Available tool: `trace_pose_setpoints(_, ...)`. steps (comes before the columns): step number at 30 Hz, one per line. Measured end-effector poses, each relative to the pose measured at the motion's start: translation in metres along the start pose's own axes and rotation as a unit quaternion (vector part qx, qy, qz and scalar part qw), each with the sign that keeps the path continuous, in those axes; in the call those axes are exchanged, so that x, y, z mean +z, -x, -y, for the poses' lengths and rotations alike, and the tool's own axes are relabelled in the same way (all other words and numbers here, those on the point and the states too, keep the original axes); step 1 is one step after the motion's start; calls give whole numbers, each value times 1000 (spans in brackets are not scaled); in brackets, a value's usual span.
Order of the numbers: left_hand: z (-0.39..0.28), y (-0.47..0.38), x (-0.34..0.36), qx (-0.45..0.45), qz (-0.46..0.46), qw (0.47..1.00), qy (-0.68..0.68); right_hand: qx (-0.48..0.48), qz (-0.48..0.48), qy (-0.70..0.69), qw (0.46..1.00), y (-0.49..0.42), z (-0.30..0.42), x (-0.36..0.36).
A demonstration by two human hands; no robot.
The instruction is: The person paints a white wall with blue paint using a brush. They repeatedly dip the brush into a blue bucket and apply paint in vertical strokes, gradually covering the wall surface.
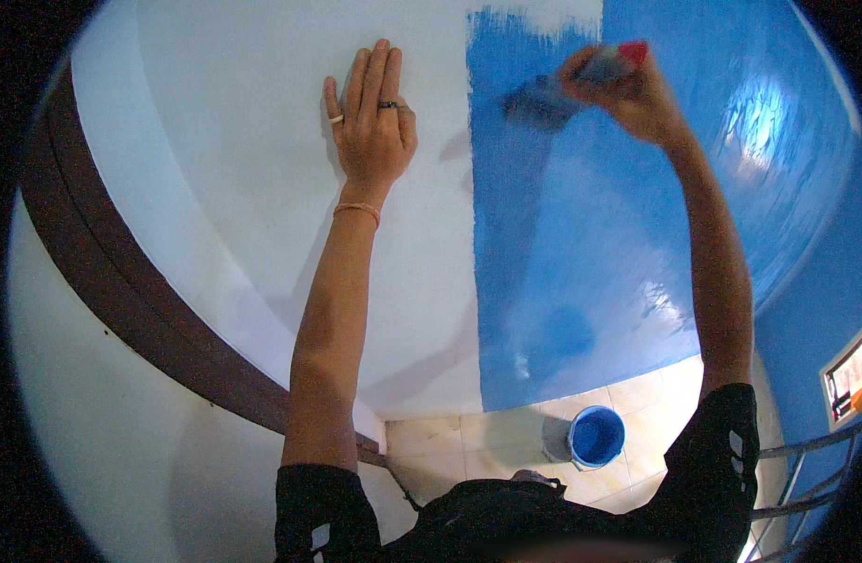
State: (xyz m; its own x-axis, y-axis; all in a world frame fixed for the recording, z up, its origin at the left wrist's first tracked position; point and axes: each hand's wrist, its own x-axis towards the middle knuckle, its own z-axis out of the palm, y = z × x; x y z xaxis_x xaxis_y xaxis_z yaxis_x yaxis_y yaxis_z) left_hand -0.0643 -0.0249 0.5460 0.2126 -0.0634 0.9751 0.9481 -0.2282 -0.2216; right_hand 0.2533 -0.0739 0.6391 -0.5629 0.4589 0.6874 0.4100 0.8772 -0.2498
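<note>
My right hand (628,91) grips a paintbrush with a red-ended handle (633,53). Its blurred, dark bristles (536,102) are over the blue painted part of the wall (579,211); I cannot tell whether they touch it. My left hand (371,105) lies palm down on the white part of the wall (424,281), fingers stretched upward, holding nothing. Two rings and a wristband are on it. A nearly straight vertical edge parts the blue paint from the white. Ragged brush strokes (529,28) form the blue area's upper border.
A bucket of blue paint (597,438) stands on the tiled floor (431,440) below the wall. Dark brown trim (121,260) curves along the left. At right are metal rails (811,447) and a bright framed opening (849,380) in a blue wall.
</note>
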Motion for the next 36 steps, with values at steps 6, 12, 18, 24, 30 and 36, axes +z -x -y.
trace_pose_setpoints(6,1,2,-3,0,-13,1000,14,-267,-195,286,899,2,24,-7)
trace_pose_setpoints(12,-3,-1,0,7,-23,999,25,-190,-86,301,931,147,-26,91)
trace_pose_setpoints(18,-2,0,-2,-9,-13,1000,-8,63,-40,88,993,124,0,35)
trace_pose_setpoints(24,-1,1,-7,-5,-3,1000,-17,-46,-125,200,971,30,3,-68)
trace_pose_setpoints(30,1,2,-1,7,-31,1000,1,-223,-225,360,878,70,-12,-5)
trace_pose_setpoints(36,-2,1,-8,17,-43,998,31,-161,-124,298,933,176,-27,85)
